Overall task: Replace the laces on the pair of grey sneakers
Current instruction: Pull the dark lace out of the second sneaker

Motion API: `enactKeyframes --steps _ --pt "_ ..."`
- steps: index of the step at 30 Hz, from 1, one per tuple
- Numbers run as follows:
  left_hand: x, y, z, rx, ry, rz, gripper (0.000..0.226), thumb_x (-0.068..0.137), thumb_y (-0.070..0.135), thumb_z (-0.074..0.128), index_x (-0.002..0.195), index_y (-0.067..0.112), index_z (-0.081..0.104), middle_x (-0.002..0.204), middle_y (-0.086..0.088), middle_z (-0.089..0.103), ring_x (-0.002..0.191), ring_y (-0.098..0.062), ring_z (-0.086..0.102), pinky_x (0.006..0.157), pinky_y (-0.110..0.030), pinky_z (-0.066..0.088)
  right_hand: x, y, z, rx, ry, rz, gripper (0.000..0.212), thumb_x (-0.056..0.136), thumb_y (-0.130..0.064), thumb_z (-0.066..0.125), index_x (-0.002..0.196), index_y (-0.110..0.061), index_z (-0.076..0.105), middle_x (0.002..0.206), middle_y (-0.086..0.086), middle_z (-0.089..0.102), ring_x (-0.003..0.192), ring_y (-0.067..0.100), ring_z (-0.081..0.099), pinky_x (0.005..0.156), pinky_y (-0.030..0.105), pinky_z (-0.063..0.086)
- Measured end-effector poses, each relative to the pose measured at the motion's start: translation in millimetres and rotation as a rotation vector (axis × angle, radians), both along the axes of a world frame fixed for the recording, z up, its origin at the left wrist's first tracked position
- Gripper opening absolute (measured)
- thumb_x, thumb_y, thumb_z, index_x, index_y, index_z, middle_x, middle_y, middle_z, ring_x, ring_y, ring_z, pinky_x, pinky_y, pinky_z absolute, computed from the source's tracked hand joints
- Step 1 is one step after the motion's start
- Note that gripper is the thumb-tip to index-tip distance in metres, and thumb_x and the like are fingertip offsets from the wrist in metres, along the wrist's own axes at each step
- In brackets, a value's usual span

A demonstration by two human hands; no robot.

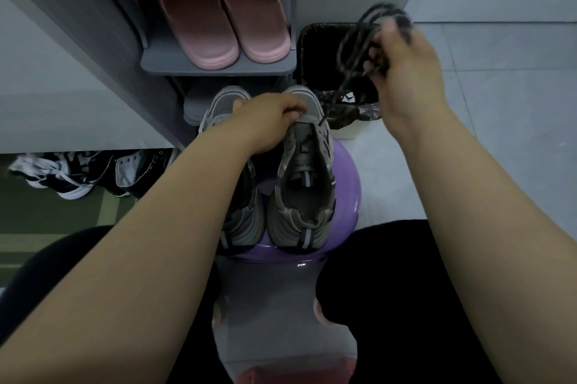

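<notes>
Two grey sneakers stand side by side on a purple stool [346, 183], toes pointing away from me. The right sneaker [304, 183] shows its open inside and has almost no lace in its eyelets. My arm partly hides the left sneaker [240, 227]. My left hand [268, 121] pinches the front of the right sneaker near its toe. My right hand [406, 71] is raised to the right, closed on a bunch of dark lace [359, 40]. One strand runs from that bunch down to the right sneaker's front eyelets.
A grey shoe rack [218, 66] straight ahead holds pink slippers [218, 8]. A black-lined bin [315, 58] stands to its right, under the lace. Black and white shoes [78, 174] lie under the cabinet at left. Pale floor tiles lie to the right.
</notes>
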State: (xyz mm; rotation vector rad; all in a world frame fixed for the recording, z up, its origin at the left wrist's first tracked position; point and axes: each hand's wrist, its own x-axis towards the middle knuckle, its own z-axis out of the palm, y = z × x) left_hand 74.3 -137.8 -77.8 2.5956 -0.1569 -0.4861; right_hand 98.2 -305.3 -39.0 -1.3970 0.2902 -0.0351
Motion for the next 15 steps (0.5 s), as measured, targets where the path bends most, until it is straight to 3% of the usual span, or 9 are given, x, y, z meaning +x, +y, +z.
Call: enactKeyframes --steps 2,3,4,7,9,12,15 --pt "-0.4 -0.2 1.4 -0.012 -0.004 -0.001 0.03 0.097 0.028 0.041 0.124 0.033 0.054 0.132 0.008 0.055 0.127 -0.016 0.045 0.106 -0.041 0.025 -0.3 0.7 2.3 0.294 0.088 0.018 0.019 0.1 -0.021 0.038 0.087 -0.014 0.05 0.071 0.001 0.064 0.065 0.015 0.059 0.071 0.032 0.052" --pt "-0.4 -0.7 1.9 -0.019 -0.006 0.002 0.03 0.097 0.028 0.043 0.124 0.032 0.055 0.132 0.008 0.055 0.126 -0.016 0.045 0.106 -0.041 0.024 -2.1 2.4 0.7 0.282 0.145 0.07 0.019 0.1 -0.022 0.038 0.085 -0.014 0.047 0.061 0.002 0.062 0.055 0.015 0.058 0.065 0.033 0.053" --pt "-0.3 -1.1 2.4 -0.022 -0.008 0.006 0.03 0.096 0.029 0.044 0.124 0.032 0.055 0.132 0.008 0.055 0.126 -0.016 0.045 0.106 -0.04 0.024 -4.0 4.1 -3.5 0.105 0.188 0.146 0.02 0.098 -0.023 0.042 0.08 -0.015 0.045 0.054 0.001 0.056 0.048 0.014 0.052 0.06 0.031 0.052" --pt "0.4 -1.6 1.3 -0.008 -0.016 0.003 0.03 0.095 0.03 0.045 0.123 0.032 0.056 0.132 0.007 0.055 0.126 -0.017 0.046 0.107 -0.041 0.027 -7.3 0.6 -22.8 -0.891 0.181 0.455 0.024 0.081 -0.035 0.066 0.075 -0.013 0.056 0.064 0.002 0.056 0.059 0.015 0.052 0.064 0.03 0.045" --pt "0.6 -1.5 0.4 -0.01 -0.02 0.006 0.029 0.095 0.029 0.045 0.122 0.032 0.056 0.132 0.006 0.055 0.126 -0.019 0.046 0.107 -0.045 0.028 -10.6 -0.3 -26.5 -1.125 0.27 0.61 0.031 0.076 -0.036 0.072 0.077 -0.007 0.063 0.064 0.005 0.055 0.063 0.02 0.052 0.064 0.032 0.045" --pt "-0.3 -1.5 0.5 0.003 -0.016 0.005 0.03 0.096 0.03 0.044 0.123 0.032 0.055 0.133 0.006 0.054 0.126 -0.019 0.046 0.106 -0.044 0.028 -14.2 1.3 -24.8 -1.045 0.243 0.613 0.026 0.079 -0.026 0.071 0.07 -0.003 0.063 0.063 0.01 0.057 0.061 0.019 0.052 0.056 0.031 0.042" --pt "-1.8 -2.0 1.4 0.035 -0.015 -0.013 0.031 0.096 0.034 0.044 0.125 0.035 0.053 0.134 0.007 0.052 0.125 -0.018 0.045 0.102 -0.043 0.026 -12.6 3.8 -27.0 -0.624 0.192 0.34 0.02 0.085 -0.018 0.065 0.078 0.001 0.063 0.075 0.019 0.059 0.071 0.02 0.054 0.064 0.032 0.046"
